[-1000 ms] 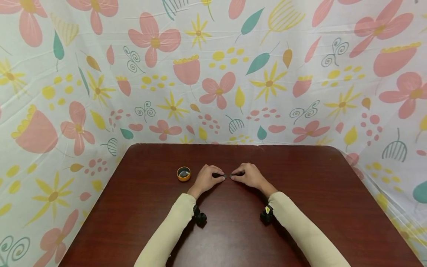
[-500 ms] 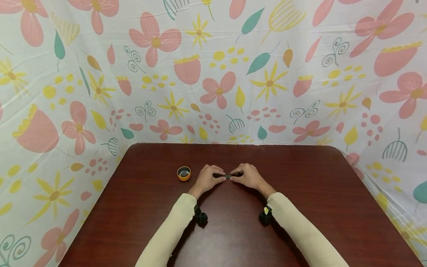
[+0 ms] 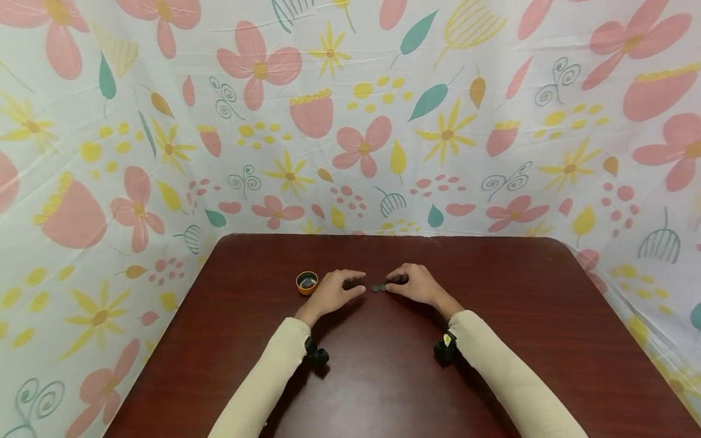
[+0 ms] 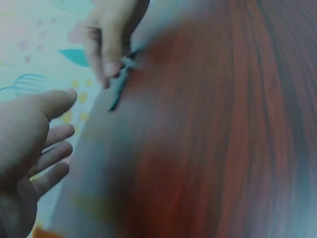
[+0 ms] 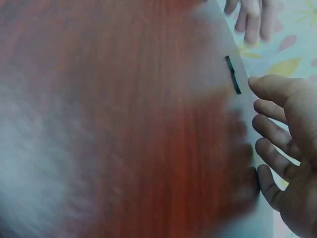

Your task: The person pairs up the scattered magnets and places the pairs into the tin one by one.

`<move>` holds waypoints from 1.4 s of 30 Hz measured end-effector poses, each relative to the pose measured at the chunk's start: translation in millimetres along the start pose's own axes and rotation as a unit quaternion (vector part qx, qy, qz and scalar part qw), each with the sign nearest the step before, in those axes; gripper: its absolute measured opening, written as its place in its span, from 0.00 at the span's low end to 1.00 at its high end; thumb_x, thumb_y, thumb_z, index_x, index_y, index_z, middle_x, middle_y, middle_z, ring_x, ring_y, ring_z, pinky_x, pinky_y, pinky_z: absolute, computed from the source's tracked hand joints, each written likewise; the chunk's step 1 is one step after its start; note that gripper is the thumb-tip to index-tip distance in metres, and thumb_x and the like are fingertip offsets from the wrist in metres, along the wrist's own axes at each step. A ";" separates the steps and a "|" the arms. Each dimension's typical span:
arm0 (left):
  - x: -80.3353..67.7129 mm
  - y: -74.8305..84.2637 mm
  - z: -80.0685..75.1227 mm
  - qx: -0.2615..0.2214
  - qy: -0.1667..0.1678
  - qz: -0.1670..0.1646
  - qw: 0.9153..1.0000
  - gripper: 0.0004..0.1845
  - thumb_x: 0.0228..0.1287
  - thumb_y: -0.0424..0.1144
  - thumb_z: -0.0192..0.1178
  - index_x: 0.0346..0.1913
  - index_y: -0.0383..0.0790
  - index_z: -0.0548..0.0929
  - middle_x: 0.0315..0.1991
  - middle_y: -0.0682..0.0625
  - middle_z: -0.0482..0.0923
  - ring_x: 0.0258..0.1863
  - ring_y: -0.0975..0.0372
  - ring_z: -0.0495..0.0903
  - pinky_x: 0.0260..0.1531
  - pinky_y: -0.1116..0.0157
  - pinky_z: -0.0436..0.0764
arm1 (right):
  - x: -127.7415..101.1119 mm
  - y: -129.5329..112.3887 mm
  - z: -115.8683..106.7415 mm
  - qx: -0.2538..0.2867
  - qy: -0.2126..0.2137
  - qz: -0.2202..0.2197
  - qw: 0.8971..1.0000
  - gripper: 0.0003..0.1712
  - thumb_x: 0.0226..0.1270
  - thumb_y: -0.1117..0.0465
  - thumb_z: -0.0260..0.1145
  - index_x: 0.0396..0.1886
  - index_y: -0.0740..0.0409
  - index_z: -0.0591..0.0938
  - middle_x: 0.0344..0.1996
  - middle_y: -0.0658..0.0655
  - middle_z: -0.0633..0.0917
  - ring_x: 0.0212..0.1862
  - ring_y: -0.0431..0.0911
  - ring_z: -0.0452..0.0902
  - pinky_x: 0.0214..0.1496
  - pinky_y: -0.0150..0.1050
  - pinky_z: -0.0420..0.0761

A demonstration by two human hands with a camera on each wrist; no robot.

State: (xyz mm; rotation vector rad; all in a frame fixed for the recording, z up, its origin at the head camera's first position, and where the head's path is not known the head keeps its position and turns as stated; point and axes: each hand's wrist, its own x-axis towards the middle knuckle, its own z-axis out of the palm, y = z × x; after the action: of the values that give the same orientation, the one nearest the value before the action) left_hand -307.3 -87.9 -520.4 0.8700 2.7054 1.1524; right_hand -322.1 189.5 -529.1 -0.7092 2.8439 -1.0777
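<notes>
Two small dark flat discs (image 3: 379, 288) lie side by side on the table, their edges meeting or slightly overlapping. In the right wrist view the discs (image 5: 233, 74) appear edge-on as thin dark strips. My left hand (image 3: 331, 293) is just left of them, thumb and fingers spread apart with nothing between. On the other side, my right hand (image 3: 418, 286) has its thumb tip right beside the right-hand disc. Its fingers look relaxed and loosely bent in the right wrist view. A small round orange bowl (image 3: 305, 292) with a dark inside stands just behind the left hand's wrist.
The dark red-brown wooden table (image 3: 378, 377) extends around both forearms. A floral cloth (image 3: 350, 140) hangs along its back edge and left side. A small black wrist camera (image 3: 317, 356) sits on the left wrist, another camera (image 3: 445, 351) on the right.
Both hands pinched the discs and brought them together; now the fingers have let go. The left hand has drawn back to the left, the right hand slightly to the right. The discs stay in place.
</notes>
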 end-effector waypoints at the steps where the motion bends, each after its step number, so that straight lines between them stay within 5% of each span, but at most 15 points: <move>1: -4.4 0.1 -6.3 0.002 0.007 0.007 1.000 0.25 0.75 0.51 0.61 0.69 0.45 0.79 0.66 0.52 0.78 0.66 0.56 0.76 0.63 0.52 0.77 | -0.3 0.5 -2.3 0.000 0.000 0.000 1.000 0.16 0.67 0.53 0.74 0.51 0.55 0.90 0.44 0.52 0.86 0.42 0.44 0.80 0.42 0.42 0.82; 7: -32.1 -10.9 -43.3 0.001 0.090 0.045 0.995 0.24 0.70 0.52 0.66 0.67 0.52 0.82 0.66 0.49 0.79 0.65 0.52 0.76 0.60 0.48 0.79 | 0.2 -1.2 -8.7 -0.008 -0.018 -0.002 1.000 0.17 0.69 0.53 0.73 0.53 0.55 0.89 0.50 0.56 0.85 0.47 0.48 0.80 0.46 0.46 0.82; 12: -49.0 -32.3 -60.1 -0.009 0.125 0.029 0.992 0.27 0.67 0.50 0.70 0.67 0.47 0.81 0.69 0.45 0.75 0.73 0.52 0.68 0.67 0.43 0.71 | 3.4 -3.6 -6.5 -0.004 -0.019 -0.003 1.000 0.18 0.68 0.52 0.74 0.53 0.55 0.89 0.50 0.55 0.85 0.48 0.48 0.80 0.48 0.47 0.82; 19: -66.1 -58.3 -56.2 -0.035 0.123 -0.031 0.991 0.32 0.66 0.47 0.71 0.70 0.39 0.78 0.75 0.41 0.67 0.75 0.47 0.63 0.68 0.39 0.67 | 9.1 -7.4 2.6 0.011 -0.017 -0.019 1.000 0.22 0.62 0.47 0.78 0.52 0.53 0.90 0.46 0.50 0.85 0.48 0.45 0.80 0.49 0.46 0.83; 23: -71.3 -66.7 -53.2 -0.058 0.139 -0.039 0.988 0.34 0.65 0.45 0.73 0.71 0.38 0.76 0.74 0.41 0.69 0.72 0.48 0.69 0.66 0.43 0.73 | 13.0 -10.0 8.3 0.013 -0.018 -0.037 0.999 0.23 0.60 0.47 0.79 0.52 0.53 0.91 0.43 0.48 0.85 0.47 0.45 0.80 0.49 0.46 0.82; 30: -71.0 -69.8 -49.1 -0.081 0.145 -0.062 0.984 0.38 0.64 0.48 0.73 0.74 0.41 0.73 0.67 0.45 0.77 0.59 0.52 0.82 0.56 0.50 0.82 | 15.3 -12.4 12.8 -0.005 -0.012 -0.040 0.999 0.21 0.59 0.50 0.80 0.50 0.53 0.91 0.40 0.49 0.85 0.43 0.44 0.78 0.45 0.44 0.81; 42: -69.9 -71.9 -46.4 -0.083 0.153 -0.091 0.981 0.37 0.64 0.45 0.73 0.74 0.41 0.73 0.66 0.46 0.78 0.59 0.52 0.82 0.57 0.51 0.81 | 18.7 -11.5 15.4 -0.024 -0.010 -0.068 0.997 0.11 0.63 0.53 0.78 0.42 0.51 0.94 0.36 0.46 0.87 0.39 0.42 0.78 0.42 0.41 0.80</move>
State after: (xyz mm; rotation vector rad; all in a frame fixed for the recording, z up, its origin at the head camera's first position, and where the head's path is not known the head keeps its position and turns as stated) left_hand -295.7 -194.6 -546.7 0.4434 2.7898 1.5518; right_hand -331.5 164.5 -530.9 -0.9244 2.8490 -1.0152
